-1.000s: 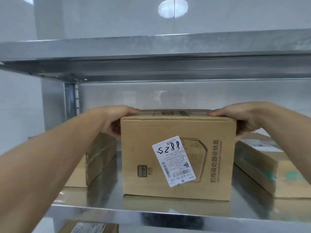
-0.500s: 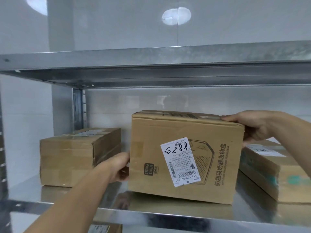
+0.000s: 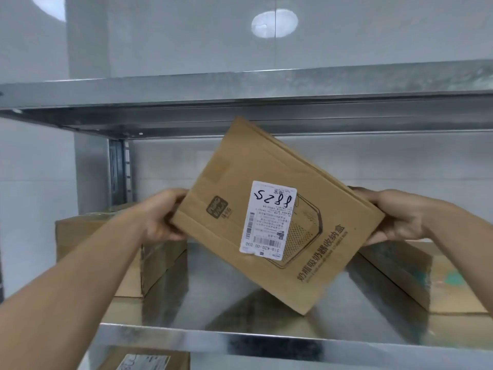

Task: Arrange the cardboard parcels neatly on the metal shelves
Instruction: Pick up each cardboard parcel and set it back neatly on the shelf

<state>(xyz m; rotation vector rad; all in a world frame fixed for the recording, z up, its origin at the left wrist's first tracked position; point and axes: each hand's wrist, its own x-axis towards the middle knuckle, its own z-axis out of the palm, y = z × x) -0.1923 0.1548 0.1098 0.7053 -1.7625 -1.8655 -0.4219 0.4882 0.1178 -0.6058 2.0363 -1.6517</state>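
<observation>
A brown cardboard parcel (image 3: 226, 188) with a white shipping label reading 8825 upside down is tilted, its left end raised and one lower corner near the metal shelf (image 3: 240, 339). My left hand (image 3: 162, 214) grips its lower left edge. My right hand (image 3: 400, 217) grips its right end, fingers curled behind it. The parcel's top corner reaches close to the underside of the upper shelf (image 3: 240, 102).
A second cardboard parcel (image 3: 128, 252) stands at the left of the same shelf, a flatter one (image 3: 416, 276) with a teal mark at the right. Another labelled parcel (image 3: 144, 361) shows on the shelf below. A steel upright (image 3: 117, 166) runs behind on the left.
The middle parcel went from standing flat on the shelf to lifted and rotated, left end up. My left hand dropped from its top corner to its lower left edge.
</observation>
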